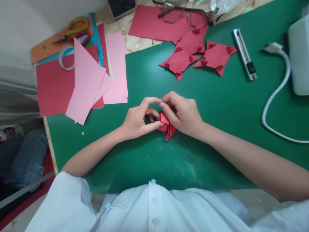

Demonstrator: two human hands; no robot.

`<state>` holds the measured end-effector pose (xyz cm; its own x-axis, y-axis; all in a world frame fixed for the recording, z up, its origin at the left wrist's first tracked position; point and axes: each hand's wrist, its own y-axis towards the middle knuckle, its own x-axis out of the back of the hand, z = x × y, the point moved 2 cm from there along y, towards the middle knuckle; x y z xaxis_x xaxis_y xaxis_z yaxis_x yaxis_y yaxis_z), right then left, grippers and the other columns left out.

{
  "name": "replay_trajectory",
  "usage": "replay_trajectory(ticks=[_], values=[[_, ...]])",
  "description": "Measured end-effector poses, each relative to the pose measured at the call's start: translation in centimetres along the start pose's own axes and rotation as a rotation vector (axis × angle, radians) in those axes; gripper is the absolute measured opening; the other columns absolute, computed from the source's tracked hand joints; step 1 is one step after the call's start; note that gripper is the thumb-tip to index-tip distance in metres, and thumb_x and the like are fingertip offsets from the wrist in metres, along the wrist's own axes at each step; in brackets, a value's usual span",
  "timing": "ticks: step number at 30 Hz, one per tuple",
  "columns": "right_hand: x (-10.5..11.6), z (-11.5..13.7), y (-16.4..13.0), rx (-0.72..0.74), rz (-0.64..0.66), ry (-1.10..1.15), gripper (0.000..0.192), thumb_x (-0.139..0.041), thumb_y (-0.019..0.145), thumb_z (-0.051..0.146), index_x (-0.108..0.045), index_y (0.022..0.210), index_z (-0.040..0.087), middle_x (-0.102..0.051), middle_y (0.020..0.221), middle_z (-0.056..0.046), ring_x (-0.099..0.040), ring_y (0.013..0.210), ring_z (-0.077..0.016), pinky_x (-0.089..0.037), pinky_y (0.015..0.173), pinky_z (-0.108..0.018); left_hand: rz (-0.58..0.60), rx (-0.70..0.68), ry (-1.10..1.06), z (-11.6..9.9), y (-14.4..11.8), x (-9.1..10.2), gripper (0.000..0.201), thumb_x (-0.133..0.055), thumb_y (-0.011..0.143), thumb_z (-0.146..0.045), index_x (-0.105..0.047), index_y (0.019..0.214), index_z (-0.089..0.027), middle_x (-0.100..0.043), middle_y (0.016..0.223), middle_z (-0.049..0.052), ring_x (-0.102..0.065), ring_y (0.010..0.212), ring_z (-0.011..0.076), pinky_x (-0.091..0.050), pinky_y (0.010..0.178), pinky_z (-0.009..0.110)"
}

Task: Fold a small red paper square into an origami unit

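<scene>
Both hands meet over the middle of a green mat [135, 164], around a small folded red paper piece [164, 124]. My left hand [142, 119] pinches its left side, with the thumb along the near edge and the index finger arched over to the right fingertips. My right hand [184, 112] is closed on the paper's upper right part, thumb and index finger pressed together. A pointed flap hangs down towards me. Part of the paper is hidden behind the fingers. Beyond the hands lie red folded paper stars [178, 61] with curled tips, and another red star [216, 58].
To the left are pink paper sheets [117, 71], red sheets [53, 87], a tape roll [60, 59] and yellow-handled scissors [77, 27]. A box cutter [245, 54] and a white cable [270, 100] lie on the right. Glasses [185, 13] rest at the back on red paper.
</scene>
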<state>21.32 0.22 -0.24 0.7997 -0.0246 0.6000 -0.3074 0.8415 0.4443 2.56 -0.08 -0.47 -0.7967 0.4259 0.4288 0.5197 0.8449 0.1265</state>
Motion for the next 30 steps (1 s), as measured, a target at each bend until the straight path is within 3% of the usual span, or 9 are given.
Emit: replay_trajectory(ticks=[8, 18, 30], values=[[-0.08, 0.06, -0.07, 0.01, 0.006, -0.042, 0.013, -0.056, 0.106, 0.021, -0.054, 0.093, 0.022, -0.065, 0.074, 0.003, -0.056, 0.06, -0.0101, -0.04, 0.056, -0.024, 0.013, 0.004, -0.027, 0.16, 0.02, -0.03, 0.059, -0.087, 0.086, -0.044, -0.05, 0.128, -0.025, -0.08, 0.083, -0.009, -0.071, 0.064, 0.0057, -0.045, 0.06, 0.016], [0.07, 0.12, 0.04, 0.027, 0.022, -0.031, 0.014, -0.055, 0.107, 0.022, -0.053, 0.093, 0.022, -0.065, 0.074, 0.004, -0.057, 0.06, -0.0097, -0.04, 0.056, -0.024, 0.004, -0.064, -0.074, 0.6, 0.06, 0.15, 0.048, -0.083, 0.091, -0.035, -0.053, 0.127, -0.025, -0.08, 0.086, -0.008, -0.066, 0.061, 0.003, -0.041, 0.056, 0.014], [-0.23, -0.11, -0.19, 0.153, 0.102, -0.16, 0.024, -0.043, 0.112, 0.026, -0.056, 0.093, 0.021, -0.068, 0.074, 0.0, -0.052, 0.062, -0.0135, -0.043, 0.068, -0.028, 0.02, 0.073, -0.177, 0.28, 0.33, 0.73, 0.026, -0.067, 0.101, -0.042, -0.056, 0.112, -0.021, -0.082, 0.091, 0.0, -0.065, 0.063, 0.0057, -0.048, 0.06, 0.017]])
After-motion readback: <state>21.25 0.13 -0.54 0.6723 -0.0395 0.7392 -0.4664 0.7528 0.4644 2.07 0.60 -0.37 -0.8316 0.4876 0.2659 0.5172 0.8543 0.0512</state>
